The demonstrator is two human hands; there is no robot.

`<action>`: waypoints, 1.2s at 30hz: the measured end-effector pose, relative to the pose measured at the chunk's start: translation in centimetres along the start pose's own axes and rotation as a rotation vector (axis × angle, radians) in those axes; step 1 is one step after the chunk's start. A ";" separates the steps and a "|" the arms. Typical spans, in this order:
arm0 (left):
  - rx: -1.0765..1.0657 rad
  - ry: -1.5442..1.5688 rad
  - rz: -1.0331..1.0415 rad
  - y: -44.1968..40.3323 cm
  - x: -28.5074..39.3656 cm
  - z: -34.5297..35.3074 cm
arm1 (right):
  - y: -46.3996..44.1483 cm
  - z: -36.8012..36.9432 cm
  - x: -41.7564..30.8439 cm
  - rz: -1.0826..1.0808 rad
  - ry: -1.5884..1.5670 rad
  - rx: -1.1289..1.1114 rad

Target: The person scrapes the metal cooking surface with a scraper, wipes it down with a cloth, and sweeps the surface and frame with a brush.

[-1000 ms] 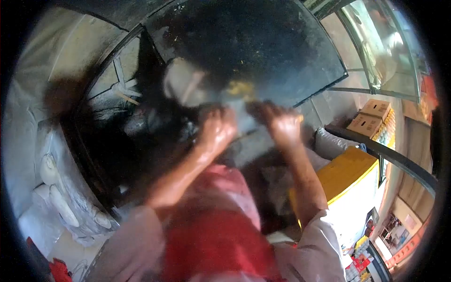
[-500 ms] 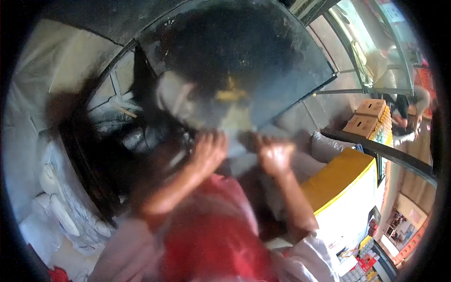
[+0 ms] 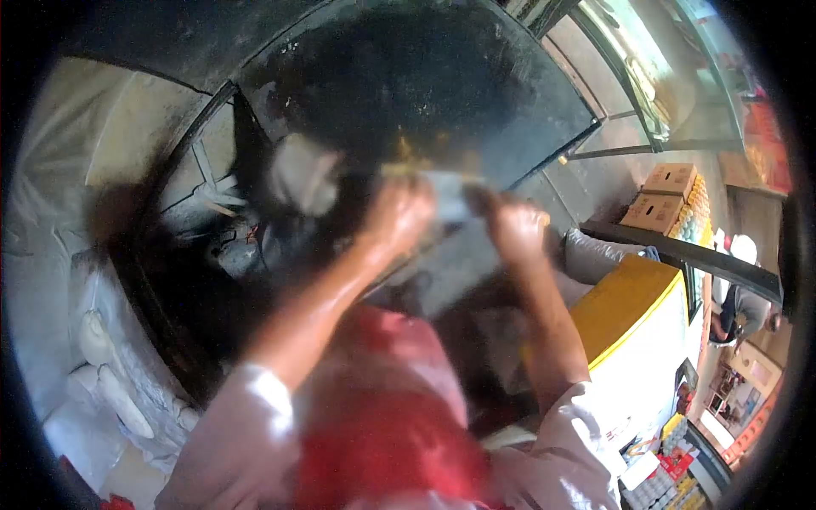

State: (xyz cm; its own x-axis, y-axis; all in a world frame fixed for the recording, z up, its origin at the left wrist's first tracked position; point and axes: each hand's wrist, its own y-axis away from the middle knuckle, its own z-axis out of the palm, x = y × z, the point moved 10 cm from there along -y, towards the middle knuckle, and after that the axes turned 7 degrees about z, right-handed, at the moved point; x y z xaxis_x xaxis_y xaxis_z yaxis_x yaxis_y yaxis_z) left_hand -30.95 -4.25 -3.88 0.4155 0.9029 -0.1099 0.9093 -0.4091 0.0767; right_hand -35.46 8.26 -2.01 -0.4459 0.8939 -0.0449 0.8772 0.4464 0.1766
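Both hands reach forward over a dark flat surface [image 3: 399,76], blurred by motion. My left hand [image 3: 401,206] has its fingers curled; what they hold, if anything, is smeared. Fingers of my right hand [image 3: 514,223] are also curled, beside a dark blurred shape. Between the hands is a pale, flat, blurred thing [image 3: 450,194], and I cannot make out which hand grips it. Just past my left hand lies a yellowish patch [image 3: 410,161] on the dark surface. A pale rounded object [image 3: 304,174] is to the left of my left hand.
A yellow-topped white box [image 3: 629,306] stands at the right, beside a silvery sack [image 3: 595,255]. Cardboard boxes [image 3: 661,200] and egg trays [image 3: 695,217] are behind it. Glass panels [image 3: 680,93] are at upper right. Another person [image 3: 741,302] is at the far right. Plastic sheeting [image 3: 119,374] covers the left.
Both hands moved toward me, then forward again over the dark surface. The view has shifted slightly. The other person now shows lower at the far right.
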 end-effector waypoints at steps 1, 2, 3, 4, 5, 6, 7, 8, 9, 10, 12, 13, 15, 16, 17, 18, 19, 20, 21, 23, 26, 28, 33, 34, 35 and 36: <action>0.060 -0.065 0.030 0.1 0.5 -0.3 | 0.2 0.2 0.4 0.018 -0.031 -0.009; 0.122 -0.127 0.056 0.5 1.2 -0.8 | 0.7 0.6 0.8 0.035 -0.059 -0.020; 0.049 -0.014 0.050 1.6 1.6 -1.4 | 2.4 0.3 0.0 -0.037 0.006 0.048; -0.027 0.093 0.041 3.2 2.3 -2.0 | 4.3 0.0 -1.3 -0.112 0.065 0.117; 0.046 -0.030 0.066 4.7 3.4 -1.8 | 5.0 0.0 -2.2 -0.148 0.032 0.094; 0.093 -0.069 0.086 4.9 3.8 -1.8 | 4.9 1.0 -2.0 -0.142 0.065 0.028; 0.086 -0.021 0.068 4.1 3.5 -1.8 | 4.5 1.4 -0.7 -0.121 0.034 0.080; 0.089 0.020 0.047 2.0 2.5 -1.8 | 3.1 1.6 0.7 -0.099 0.010 0.144; -0.055 0.064 0.079 -0.8 1.5 -1.5 | 0.7 0.3 1.7 0.017 0.056 0.077; -0.035 0.044 0.074 -2.7 0.8 -1.5 | -1.2 -0.5 2.1 -0.043 -0.102 0.122; -0.094 0.130 0.067 -2.9 0.6 -1.7 | 0.1 -1.6 2.1 0.049 -0.095 0.112; -0.083 0.113 0.088 -1.4 1.4 -1.6 | 1.7 -1.4 1.3 0.018 -0.081 0.110; 0.028 -0.003 0.110 3.4 3.5 -1.0 | 5.2 -0.6 -1.2 -0.130 -0.014 0.200; 0.118 -0.049 0.096 4.1 3.7 -2.0 | 5.7 -0.9 -1.9 -0.126 0.001 0.174; 0.057 -0.004 0.096 3.7 3.4 -0.7 | 4.7 -0.4 -1.5 -0.083 0.039 0.109; -0.005 0.048 0.094 2.2 2.6 -0.7 | 3.4 -0.2 -1.0 -0.043 0.083 0.037; 0.011 0.132 0.037 0.6 0.9 0.3 | 1.8 -1.0 -0.7 -0.016 0.102 0.052; 0.078 0.174 0.035 -0.7 -0.6 -1.2 | 0.3 -0.3 -0.1 0.052 0.048 -0.044; 0.107 0.185 0.029 -0.1 -0.9 -1.4 | 0.6 -0.6 -0.7 0.076 0.036 -0.102; 0.104 0.235 0.019 3.4 -0.2 -1.4 | 4.2 -0.2 -2.6 -0.039 0.043 0.007; 0.194 0.243 0.028 9.8 2.7 -1.1 | 9.5 0.7 -6.2 -0.087 0.097 -0.115; 0.186 0.203 0.065 8.8 1.6 -1.7 | 8.6 0.6 -6.7 -0.073 0.148 -0.064; 0.054 0.263 0.021 7.2 -1.6 -0.4 | 6.3 1.2 -7.6 -0.063 0.098 -0.123; 0.071 0.278 -0.011 7.8 -1.3 -0.2 | 7.5 1.2 -8.1 -0.073 0.108 -0.126; 0.057 0.328 0.000 9.0 -0.3 -0.1 | 8.6 0.6 -8.7 -0.096 0.104 -0.114; 0.163 0.394 -0.023 9.4 -0.4 -1.4 | 9.3 0.2 -9.1 -0.117 0.158 -0.082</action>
State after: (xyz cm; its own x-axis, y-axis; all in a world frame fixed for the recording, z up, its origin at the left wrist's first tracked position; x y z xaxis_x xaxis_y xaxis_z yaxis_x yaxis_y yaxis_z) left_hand -22.59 -8.33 -1.74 0.3827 0.8807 0.2793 0.9233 -0.3752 -0.0821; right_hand -23.17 4.25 -0.18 -0.5722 0.8158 0.0841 0.8032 0.5366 0.2587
